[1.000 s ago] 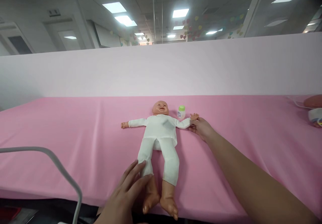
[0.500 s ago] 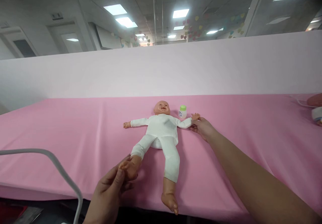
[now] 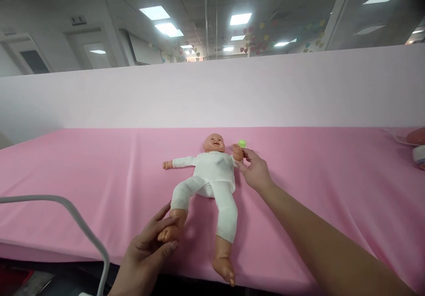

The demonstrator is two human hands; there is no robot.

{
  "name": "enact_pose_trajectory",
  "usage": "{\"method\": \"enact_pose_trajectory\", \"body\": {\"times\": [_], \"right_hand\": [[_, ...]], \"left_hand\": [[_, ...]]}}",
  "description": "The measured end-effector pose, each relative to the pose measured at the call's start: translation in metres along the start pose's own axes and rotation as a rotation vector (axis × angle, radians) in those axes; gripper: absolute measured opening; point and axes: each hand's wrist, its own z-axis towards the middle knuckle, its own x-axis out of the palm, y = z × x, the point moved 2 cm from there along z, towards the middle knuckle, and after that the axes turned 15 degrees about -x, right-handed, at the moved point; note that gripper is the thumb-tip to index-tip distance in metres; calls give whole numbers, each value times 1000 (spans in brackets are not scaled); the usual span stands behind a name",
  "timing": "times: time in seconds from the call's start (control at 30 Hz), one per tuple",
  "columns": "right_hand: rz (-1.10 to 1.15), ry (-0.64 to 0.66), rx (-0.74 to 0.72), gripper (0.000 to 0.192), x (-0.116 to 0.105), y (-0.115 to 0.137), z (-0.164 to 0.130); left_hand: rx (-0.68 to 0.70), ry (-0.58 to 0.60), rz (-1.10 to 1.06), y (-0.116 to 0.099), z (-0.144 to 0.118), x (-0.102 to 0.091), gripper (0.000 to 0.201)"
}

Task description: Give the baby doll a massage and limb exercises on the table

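Observation:
On its back lies a baby doll in white top and trousers, its head toward the far side and its bare feet toward me. My left hand is closed round the doll's foot on the left, fingers behind the ankle and thumb under the foot. At the doll's other side, my right hand grips its raised arm near the wrist. Behind that arm stands a small jar with a green lid; the arm and my hand hide most of the jar's body.
A pink sheet covers the table, and a white partition stands along its far edge. A grey curved tube crosses the lower left. Part of another object shows at the right edge.
My right hand has moved left and bent the doll's arm up toward its head, covering the jar's body. My left thumb has shifted from the toes to beneath the foot.

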Motion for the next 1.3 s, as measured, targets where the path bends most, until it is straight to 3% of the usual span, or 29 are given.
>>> {"method": "enact_pose_trajectory", "body": {"times": [0.2,0.3,0.53,0.77,0.97,1.13,1.3], "right_hand": [[-170,261,-262,32,23,19,-1],[-199,324,-375,37,28,21,-4],[-313,387,-409,44,30,22,-8],[-323,387,-394,45,30,26,-9],[-267,303,-342,37,26,18,-8],[-208,74,-49,46,10,-7,-5],[-173,-81,250,57,-18,-39,0]], "left_hand": [[112,121,85,-27,22,18,37],[159,191,82,-34,45,29,36],[155,176,129,-55,89,54,47],[84,282,55,-63,108,68,44],[139,258,76,-58,88,49,39],[198,242,136,-37,47,19,37],[196,124,187,5,13,-13,35]]}}
